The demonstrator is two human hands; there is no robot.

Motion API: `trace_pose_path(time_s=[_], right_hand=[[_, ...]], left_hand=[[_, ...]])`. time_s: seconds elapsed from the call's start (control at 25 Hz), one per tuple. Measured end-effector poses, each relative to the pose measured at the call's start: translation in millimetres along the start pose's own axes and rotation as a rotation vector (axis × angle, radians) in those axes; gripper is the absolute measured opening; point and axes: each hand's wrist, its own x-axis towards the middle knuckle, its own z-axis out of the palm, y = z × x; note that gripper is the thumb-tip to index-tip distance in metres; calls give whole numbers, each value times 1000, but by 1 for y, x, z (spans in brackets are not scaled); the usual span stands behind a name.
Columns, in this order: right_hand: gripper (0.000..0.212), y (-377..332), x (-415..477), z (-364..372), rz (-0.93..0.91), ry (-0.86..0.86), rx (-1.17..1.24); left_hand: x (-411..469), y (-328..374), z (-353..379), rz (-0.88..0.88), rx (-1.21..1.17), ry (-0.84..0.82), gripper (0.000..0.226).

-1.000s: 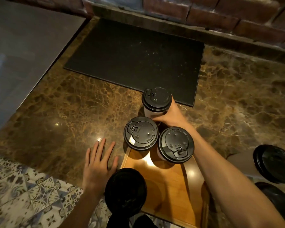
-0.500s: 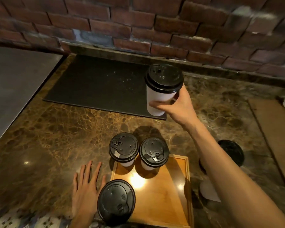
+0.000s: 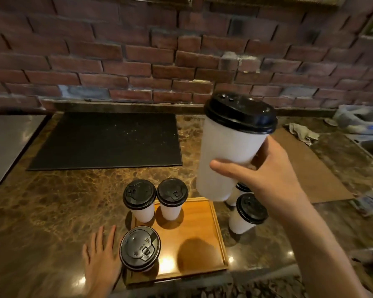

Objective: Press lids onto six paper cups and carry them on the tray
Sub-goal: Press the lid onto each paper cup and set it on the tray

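Observation:
My right hand (image 3: pixel 269 175) grips a white paper cup with a black lid (image 3: pixel 228 151) and holds it in the air above the counter, right of the wooden tray (image 3: pixel 202 229). Three lidded cups stand on the tray: two at its far left corner (image 3: pixel 139 201) (image 3: pixel 172 197) and one at its near left corner (image 3: pixel 140 248). Two more lidded cups stand on the counter right of the tray, one (image 3: pixel 247 214) in full view, the other (image 3: pixel 238 192) mostly hidden behind the held cup. My left hand (image 3: pixel 101 261) rests flat on the counter beside the tray's left edge.
A black mat (image 3: pixel 106 140) lies on the brown marble counter (image 3: pixel 52 201) toward the brick wall. A brown mat (image 3: pixel 310 168), a crumpled cloth (image 3: pixel 302 132) and small items lie to the right. The counter's front edge runs just below the tray.
My right hand has lifted the lidded cup from the counter behind the tray, up and to the right. The view has tilted up. My left hand stays flat by the tray.

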Motion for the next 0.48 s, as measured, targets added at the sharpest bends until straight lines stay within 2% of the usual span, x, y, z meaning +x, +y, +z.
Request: trace_pose_path(time_s=[0.04,0.12,0.24,0.32,0.4,0.48], right_hand=[[86,2,-15,-2,22,-2,11],[82,6,-41,-4,62,0,50],[77,10,-64,-3,93,3,97],[78,9,-70,-2,91,11,108],[79,6,-72,-1,75,28,103],[81,4,-70,0,42,48,71]], left_hand=[[3,-3,0,7,-35,-16,66],[9,-7,-8,10,-255,-70,56],[6,-6,-45,-97,-801,-188,45],[-1,-2,-76,-178,-1049,-111,44],[-11,6,-117,-110,-1096,30,46],[-26,21,-162,119,-1108,96,51]])
